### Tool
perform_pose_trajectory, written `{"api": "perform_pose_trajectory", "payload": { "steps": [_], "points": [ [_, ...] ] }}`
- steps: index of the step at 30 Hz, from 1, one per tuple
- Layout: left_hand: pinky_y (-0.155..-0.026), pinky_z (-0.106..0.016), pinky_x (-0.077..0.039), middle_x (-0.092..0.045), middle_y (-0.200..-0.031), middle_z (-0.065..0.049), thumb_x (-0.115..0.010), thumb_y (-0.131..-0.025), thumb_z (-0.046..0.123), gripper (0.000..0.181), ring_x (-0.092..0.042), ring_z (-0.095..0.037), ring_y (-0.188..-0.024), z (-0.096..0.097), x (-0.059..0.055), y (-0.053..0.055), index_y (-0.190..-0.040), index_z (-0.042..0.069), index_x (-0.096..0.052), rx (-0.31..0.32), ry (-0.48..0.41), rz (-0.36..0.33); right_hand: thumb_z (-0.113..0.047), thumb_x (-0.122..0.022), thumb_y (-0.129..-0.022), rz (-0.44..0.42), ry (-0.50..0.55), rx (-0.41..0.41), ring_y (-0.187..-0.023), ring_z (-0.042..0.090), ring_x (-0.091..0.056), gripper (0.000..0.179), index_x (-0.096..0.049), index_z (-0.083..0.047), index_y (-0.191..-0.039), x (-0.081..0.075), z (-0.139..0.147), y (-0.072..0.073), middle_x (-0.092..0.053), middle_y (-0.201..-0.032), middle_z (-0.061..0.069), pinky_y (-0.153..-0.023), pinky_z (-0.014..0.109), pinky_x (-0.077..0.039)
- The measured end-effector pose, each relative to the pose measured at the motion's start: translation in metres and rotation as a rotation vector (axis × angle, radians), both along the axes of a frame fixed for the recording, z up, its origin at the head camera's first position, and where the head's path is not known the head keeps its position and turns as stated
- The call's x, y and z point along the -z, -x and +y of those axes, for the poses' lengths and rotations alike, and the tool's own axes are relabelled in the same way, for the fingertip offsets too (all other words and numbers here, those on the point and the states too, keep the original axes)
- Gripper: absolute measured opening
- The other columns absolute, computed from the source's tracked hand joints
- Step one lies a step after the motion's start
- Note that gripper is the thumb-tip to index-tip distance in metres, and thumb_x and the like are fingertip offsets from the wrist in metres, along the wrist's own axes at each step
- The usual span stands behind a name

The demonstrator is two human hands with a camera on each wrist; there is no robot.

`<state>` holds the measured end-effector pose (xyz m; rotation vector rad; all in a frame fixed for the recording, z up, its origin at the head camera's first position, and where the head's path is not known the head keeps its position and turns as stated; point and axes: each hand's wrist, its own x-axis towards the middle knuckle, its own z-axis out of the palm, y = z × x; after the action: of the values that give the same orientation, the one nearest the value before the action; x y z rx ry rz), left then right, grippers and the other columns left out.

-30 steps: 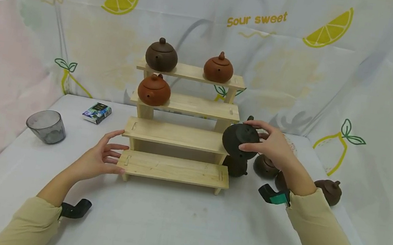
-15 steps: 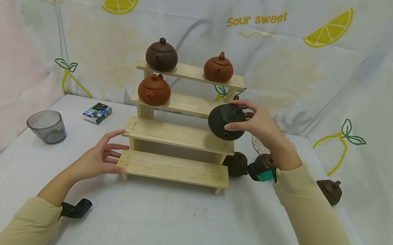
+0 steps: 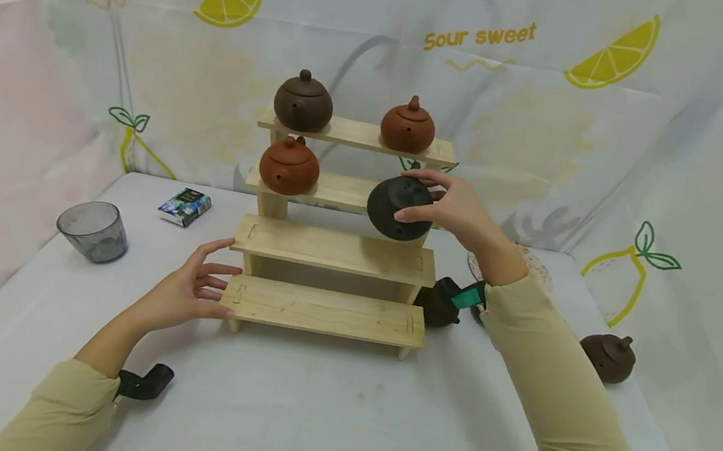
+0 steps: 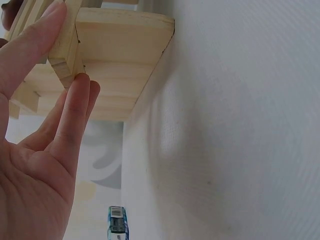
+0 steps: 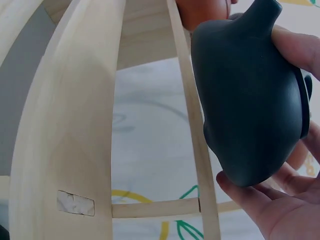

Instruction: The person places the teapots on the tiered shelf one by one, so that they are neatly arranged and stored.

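A black clay teapot is held tilted in my right hand, with thumb and fingers on opposite sides of it. In the head view it overlaps the right part of the second shelf from the top; its smooth dark body fills much of the right wrist view. My left hand holds the left end of the wooden stepped stand, thumb at the bottom board's front corner and fingers towards its back. In the left wrist view, fingertips meet the board's edge.
On the top shelf stand a dark brown teapot and a reddish one; an orange-brown teapot sits one shelf lower. More teapots lie right of the stand. At left are a grey glass cup and a small box.
My right hand has carried the black teapot left and upward, from beside the third shelf to the second one's level. My left hand has stayed at the stand's left end.
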<state>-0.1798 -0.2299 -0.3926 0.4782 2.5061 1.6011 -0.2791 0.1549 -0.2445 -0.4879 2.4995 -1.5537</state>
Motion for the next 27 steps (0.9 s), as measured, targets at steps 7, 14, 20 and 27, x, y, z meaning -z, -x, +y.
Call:
{"api": "perform_pose_trajectory", "payload": {
  "steps": [7,14,20,27],
  "points": [
    [-0.081,-0.026,-0.05,-0.046,-0.132,-0.024,-0.084,-0.068,0.012,0.108,-0.056,-0.035,-0.104,0.002,-0.003,-0.001,-0.147,0.027,-0.012,0.005,-0.01,-0.001,-0.01,-0.079,-0.073,-0.016,0.004,-0.005,-0.111,0.025,-0.049,0.065,-0.053,-0.013,-0.133,0.003,-0.002,0.008,-0.043,-0.134,0.006,-0.088,0.039,-0.045],
    [-0.082,-0.024,-0.049,-0.047,-0.132,-0.023,-0.084,-0.068,0.012,0.109,-0.056,-0.035,-0.105,0.002,-0.003,-0.001,-0.147,0.028,-0.012,-0.004,0.004,-0.001,-0.008,-0.074,-0.078,-0.005,0.047,-0.043,-0.115,0.022,-0.049,0.062,-0.05,-0.011,-0.134,0.002,-0.003,0.012,-0.047,-0.134,0.007,-0.093,0.037,-0.042],
    [-0.084,-0.029,-0.05,-0.047,-0.132,-0.023,-0.083,-0.068,0.013,0.108,-0.056,-0.034,-0.105,0.0,-0.003,-0.001,-0.147,0.029,-0.011,-0.007,0.013,-0.001,-0.009,-0.071,-0.082,0.003,0.068,-0.092,-0.114,0.02,-0.05,0.058,-0.048,-0.012,-0.135,0.006,-0.003,0.017,-0.05,-0.13,0.008,-0.091,0.036,-0.044],
    [-0.082,-0.029,-0.05,-0.046,-0.132,-0.023,-0.083,-0.068,0.012,0.108,-0.056,-0.035,-0.105,0.0,-0.002,-0.001,-0.147,0.029,-0.011,-0.004,-0.004,-0.014,-0.012,-0.068,-0.086,0.039,0.086,-0.105,-0.121,0.021,-0.044,0.055,-0.047,-0.011,-0.137,0.01,-0.004,0.018,-0.041,-0.138,0.006,-0.092,0.039,-0.044]
  ]
}}
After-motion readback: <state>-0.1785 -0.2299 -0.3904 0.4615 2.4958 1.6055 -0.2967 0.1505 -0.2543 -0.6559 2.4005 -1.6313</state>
